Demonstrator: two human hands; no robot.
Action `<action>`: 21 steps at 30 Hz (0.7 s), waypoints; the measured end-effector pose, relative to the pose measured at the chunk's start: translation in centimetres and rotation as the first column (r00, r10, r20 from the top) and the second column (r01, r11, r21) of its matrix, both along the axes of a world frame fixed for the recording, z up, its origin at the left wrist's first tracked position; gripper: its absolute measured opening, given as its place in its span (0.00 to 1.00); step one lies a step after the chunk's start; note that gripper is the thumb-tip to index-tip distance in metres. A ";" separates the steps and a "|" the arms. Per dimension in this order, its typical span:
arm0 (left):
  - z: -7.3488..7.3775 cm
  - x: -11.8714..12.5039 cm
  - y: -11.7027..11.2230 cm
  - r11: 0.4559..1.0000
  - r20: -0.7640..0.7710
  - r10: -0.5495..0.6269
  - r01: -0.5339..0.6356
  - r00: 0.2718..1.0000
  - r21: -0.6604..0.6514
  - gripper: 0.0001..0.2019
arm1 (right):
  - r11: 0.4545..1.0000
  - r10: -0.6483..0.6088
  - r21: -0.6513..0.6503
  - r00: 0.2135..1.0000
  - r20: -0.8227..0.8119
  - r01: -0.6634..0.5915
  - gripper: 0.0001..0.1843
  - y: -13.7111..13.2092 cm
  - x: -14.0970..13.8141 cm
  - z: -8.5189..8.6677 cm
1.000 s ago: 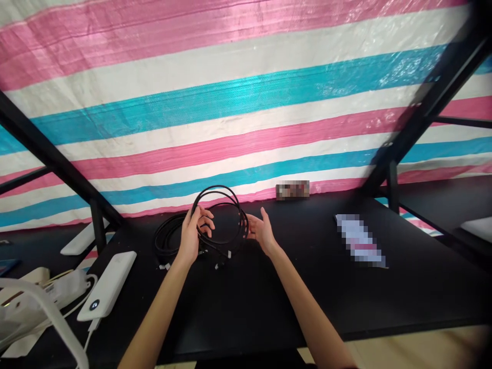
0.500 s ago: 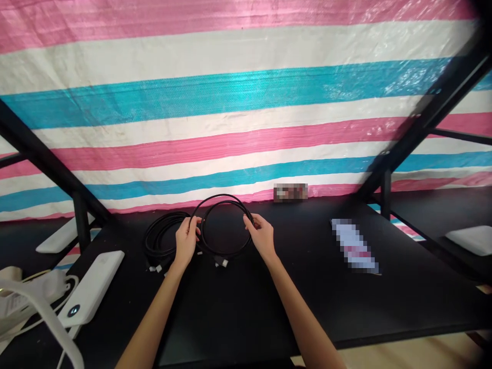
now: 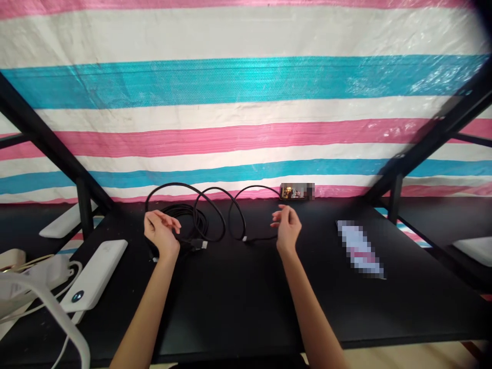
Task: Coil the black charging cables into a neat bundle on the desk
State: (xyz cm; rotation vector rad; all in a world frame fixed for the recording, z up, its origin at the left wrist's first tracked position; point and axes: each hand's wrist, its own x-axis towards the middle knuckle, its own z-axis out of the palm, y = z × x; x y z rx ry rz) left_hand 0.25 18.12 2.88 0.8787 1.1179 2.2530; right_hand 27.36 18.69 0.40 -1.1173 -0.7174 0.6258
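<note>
A black cable hangs in wide loops between my two hands above the black table. My left hand is closed in a loose pinch on the cable's left end. My right hand is raised with curled fingers, pinching the cable's right stretch. Two of its plugs rest on the table between my hands. A second coiled black cable lies on the table just right of my left hand.
A white power bank and a white power strip with cords lie at the left. A blurred flat packet lies at the right, a small dark device at the back edge. Black frame posts stand on both sides before a striped tarp.
My hands have moved apart, the left going left and the right going right. The coil they held together has opened into spread loops between them.
</note>
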 end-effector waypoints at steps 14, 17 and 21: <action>1.0 -3.5 0.1 0.995 0.211 0.104 -0.103 0.972 -0.016 0.23 | 0.861 -0.441 0.257 0.896 -0.052 0.438 0.17 -1.0 4.7 2.0; 1.0 -2.9 0.2 0.995 0.203 0.100 -0.096 0.974 -0.032 0.24 | 0.886 -0.368 0.251 0.920 -0.134 0.391 0.16 -1.0 4.8 1.8; 0.6 -2.4 0.3 0.996 0.173 0.082 -0.077 0.981 -0.035 0.24 | 0.916 -0.299 0.230 0.941 -0.160 0.330 0.17 -0.9 4.8 1.7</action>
